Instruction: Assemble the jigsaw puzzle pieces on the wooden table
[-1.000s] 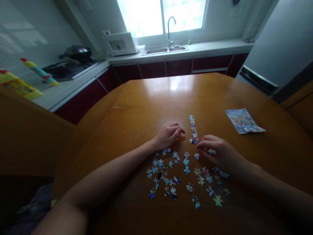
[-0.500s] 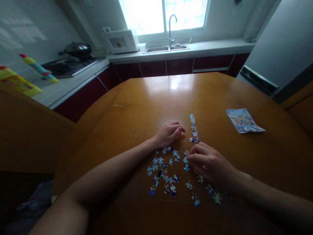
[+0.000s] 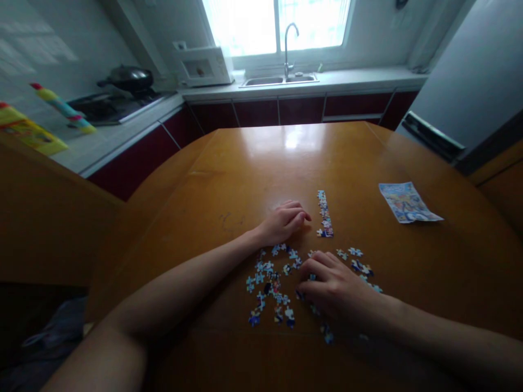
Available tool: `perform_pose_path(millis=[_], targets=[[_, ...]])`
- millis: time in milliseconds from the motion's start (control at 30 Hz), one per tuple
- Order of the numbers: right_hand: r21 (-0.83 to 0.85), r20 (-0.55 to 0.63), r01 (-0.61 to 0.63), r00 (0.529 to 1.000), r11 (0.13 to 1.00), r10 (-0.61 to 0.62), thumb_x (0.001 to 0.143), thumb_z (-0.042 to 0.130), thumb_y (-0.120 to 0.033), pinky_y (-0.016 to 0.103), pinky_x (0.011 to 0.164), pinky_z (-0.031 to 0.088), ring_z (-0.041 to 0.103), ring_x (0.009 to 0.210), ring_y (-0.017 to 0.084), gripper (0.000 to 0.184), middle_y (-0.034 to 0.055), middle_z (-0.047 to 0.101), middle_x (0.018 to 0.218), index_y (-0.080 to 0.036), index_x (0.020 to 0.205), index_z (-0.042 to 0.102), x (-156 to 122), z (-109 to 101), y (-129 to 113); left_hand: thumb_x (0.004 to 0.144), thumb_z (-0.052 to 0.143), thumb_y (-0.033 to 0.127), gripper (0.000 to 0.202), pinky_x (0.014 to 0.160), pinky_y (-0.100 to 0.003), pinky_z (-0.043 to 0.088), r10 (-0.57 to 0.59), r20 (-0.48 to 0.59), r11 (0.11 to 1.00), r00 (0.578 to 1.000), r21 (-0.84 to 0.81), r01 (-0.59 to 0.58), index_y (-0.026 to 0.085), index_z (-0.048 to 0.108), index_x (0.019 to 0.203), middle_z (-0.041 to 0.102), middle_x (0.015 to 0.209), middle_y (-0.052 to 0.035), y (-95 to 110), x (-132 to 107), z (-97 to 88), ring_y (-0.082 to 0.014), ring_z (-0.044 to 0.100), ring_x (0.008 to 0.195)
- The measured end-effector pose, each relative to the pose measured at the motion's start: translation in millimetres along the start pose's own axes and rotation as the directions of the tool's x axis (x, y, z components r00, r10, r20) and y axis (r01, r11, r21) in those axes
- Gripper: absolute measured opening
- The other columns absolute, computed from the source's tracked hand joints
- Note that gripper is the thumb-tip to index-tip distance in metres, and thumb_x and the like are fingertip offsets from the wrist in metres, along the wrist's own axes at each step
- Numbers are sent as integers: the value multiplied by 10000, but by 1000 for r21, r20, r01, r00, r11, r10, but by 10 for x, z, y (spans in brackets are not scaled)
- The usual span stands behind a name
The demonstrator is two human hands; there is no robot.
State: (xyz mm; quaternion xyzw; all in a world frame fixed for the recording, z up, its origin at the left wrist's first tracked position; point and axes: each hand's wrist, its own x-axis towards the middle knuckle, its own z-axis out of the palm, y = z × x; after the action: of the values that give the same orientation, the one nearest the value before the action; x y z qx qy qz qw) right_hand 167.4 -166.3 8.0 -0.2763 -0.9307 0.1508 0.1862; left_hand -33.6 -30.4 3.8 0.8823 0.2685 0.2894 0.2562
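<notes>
My left hand (image 3: 286, 220) rests on the table, its fingers loosely bent and holding nothing. Just right of its fingertips lies a joined strip of jigsaw pieces (image 3: 324, 212), with a corner at its near end. My right hand (image 3: 337, 283) is over the loose pieces, thumb and fingers closed around a dark jigsaw piece (image 3: 300, 295) that is mostly hidden. Many loose jigsaw pieces (image 3: 268, 267) lie between my forearms, some covered by the right hand. More jigsaw pieces (image 3: 362, 267) are scattered beyond its knuckles.
A creased picture sheet (image 3: 408, 202) lies on the right of the wooden table (image 3: 261, 158). Past the table's far edge are a counter with a sink (image 3: 263, 81), a microwave (image 3: 206, 66) and a pan (image 3: 129, 79) on the stove. A fridge (image 3: 469, 76) stands at right.
My right hand has moved left and nearer, from a light blue piece to a dark one. Pieces it had covered now show beyond it. The left hand stays still.
</notes>
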Motion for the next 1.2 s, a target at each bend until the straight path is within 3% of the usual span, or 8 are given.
perform_pose_path(millis=[133,333,533,733,933,1200], targets=[[26,-41,-33,999,999,34,953,621,-258,368,832,394,503,940,209,68,37,659,1015,-229,934,679,18,-19,23,1057,342,312,400,920,-386,480,2,-10,1000,1000,-2,-2,171,708,983,671,967,-81,20,3,-2,-201,589,956],[44,-137,-36,990,998,42,952,570,-139,352,829,414,498,925,200,152,46,658,1034,-225,1000,686,32,-54,96,1056,343,310,398,913,-381,488,19,-12,1000,1000,-4,-19,171,707,976,665,950,-78,20,8,-3,-197,593,946],[7,-30,20,999,1000,-19,926,617,-174,374,858,427,494,975,218,161,41,642,1102,-252,1051,682,13,8,65,1056,340,322,402,918,-385,484,3,-8,1000,1000,1,-3,175,706,977,663,961,-82,5,4,-4,-201,587,955],[16,0,-4,1000,1000,4,952,582,-174,356,857,437,494,948,203,92,28,645,1056,-223,905,645,26,-22,37,1054,337,313,411,914,-388,479,9,-5,1000,1000,0,-9,159,710,979,660,954,-88,18,5,-6,-203,586,945],[9,15,-13,1000,1000,13,964,560,-166,360,888,449,503,955,203,89,48,646,1035,-200,928,633,40,-29,9,1056,328,321,420,914,-383,473,1,-1,1000,1000,7,0,166,709,973,666,963,-87,41,12,-21,-202,582,949],[38,-120,5,993,999,0,972,566,-190,348,823,475,525,891,193,85,56,673,976,-173,942,643,86,-74,67,1062,326,331,423,923,-381,466,-11,7,1000,1000,12,11,169,710,991,663,965,-85,25,4,-15,-203,580,963]])
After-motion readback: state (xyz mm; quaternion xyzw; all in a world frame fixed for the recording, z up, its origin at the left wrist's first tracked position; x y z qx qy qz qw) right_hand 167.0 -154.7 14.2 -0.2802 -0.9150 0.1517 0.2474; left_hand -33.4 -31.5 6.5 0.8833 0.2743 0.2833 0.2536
